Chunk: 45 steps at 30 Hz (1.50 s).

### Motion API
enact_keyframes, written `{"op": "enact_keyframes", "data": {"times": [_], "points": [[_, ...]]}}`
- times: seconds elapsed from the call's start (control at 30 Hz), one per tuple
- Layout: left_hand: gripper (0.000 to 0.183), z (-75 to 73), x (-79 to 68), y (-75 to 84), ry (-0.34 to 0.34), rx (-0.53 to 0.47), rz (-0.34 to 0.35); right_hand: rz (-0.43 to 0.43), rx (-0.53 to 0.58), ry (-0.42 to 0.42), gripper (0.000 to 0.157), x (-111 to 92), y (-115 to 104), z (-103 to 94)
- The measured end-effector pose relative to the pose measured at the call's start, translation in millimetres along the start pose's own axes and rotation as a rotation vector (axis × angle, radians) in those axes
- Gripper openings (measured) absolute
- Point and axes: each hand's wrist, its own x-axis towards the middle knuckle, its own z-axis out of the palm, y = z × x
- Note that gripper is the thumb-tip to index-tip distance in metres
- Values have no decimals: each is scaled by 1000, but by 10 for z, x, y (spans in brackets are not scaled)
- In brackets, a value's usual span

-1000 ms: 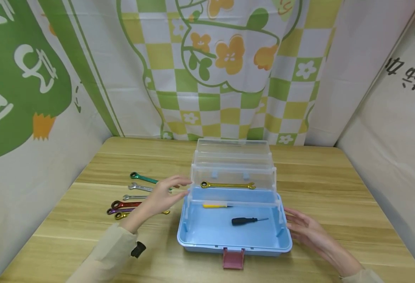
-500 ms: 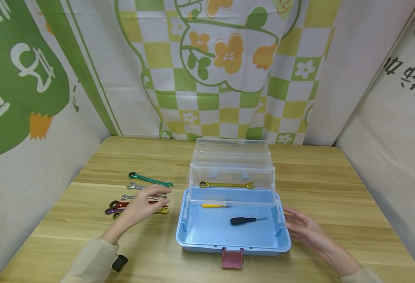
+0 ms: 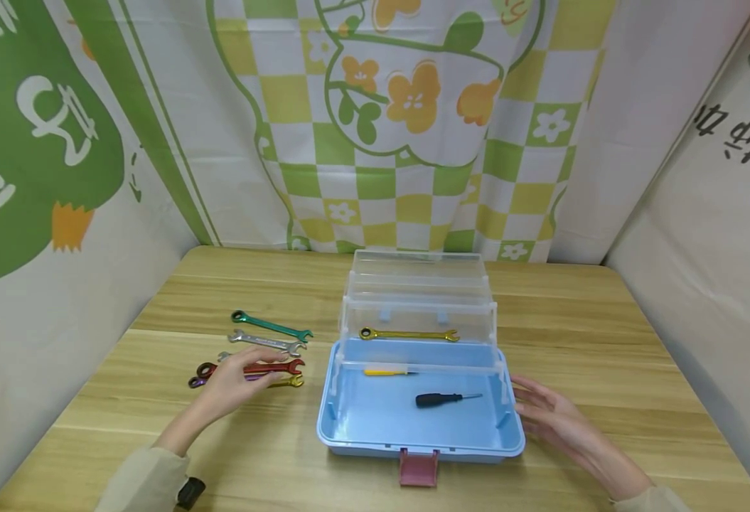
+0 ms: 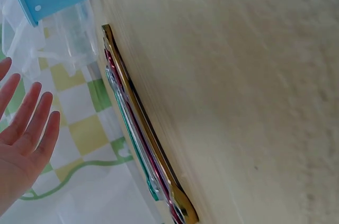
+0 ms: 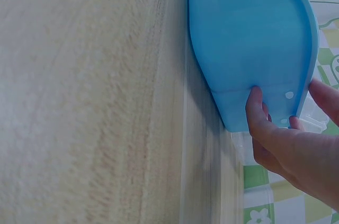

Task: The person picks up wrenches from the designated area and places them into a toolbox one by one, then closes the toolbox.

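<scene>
My left hand (image 3: 226, 384) hovers with relaxed fingers over a row of wrenches left of the blue toolbox (image 3: 375, 430). The green wrench (image 3: 272, 325) and a silver wrench (image 3: 262, 342) lie farthest back. The red wrench (image 3: 291, 367) shows near my fingertips; the purple wrench (image 3: 197, 382), a second silver one and the gold wrench (image 4: 139, 107) are partly covered in the head view. In the left wrist view, the fingers are held apart from the tools. My right hand (image 3: 560, 419) rests its fingertips against the toolbox's right side (image 5: 259, 38), thumb at the rim.
Clear tiered trays (image 3: 422, 306) stand unfolded at the toolbox's back, with a yellow wrench (image 3: 413, 335) in one. A black screwdriver (image 3: 435, 400) and a yellow-handled tool (image 3: 384, 372) are in the toolbox. A pink latch (image 3: 419, 469) hangs down in front. Curtains enclose the wooden table.
My left hand has moved left and toward me, from beside the clear trays to above the wrenches. The right hand stays at the toolbox's side.
</scene>
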Motion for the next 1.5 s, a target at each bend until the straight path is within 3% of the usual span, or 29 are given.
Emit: {"op": "enact_keyframes", "data": {"times": [0.3, 0.53, 0.8, 1.5], "points": [[22, -32, -108, -103, 8, 96, 23, 8, -2, 12, 64, -5, -6, 2], [21, -74, -156, -182, -26, 138, -34, 1, -4, 4, 64, -7, 1, 8], [18, -99, -204, -312, -44, 190, -35, 8, -2, -2, 65, -2, 0, 6], [13, -101, -179, -464, -167, 251, -52, 1, 4, -1, 64, -10, 3, 5]]}}
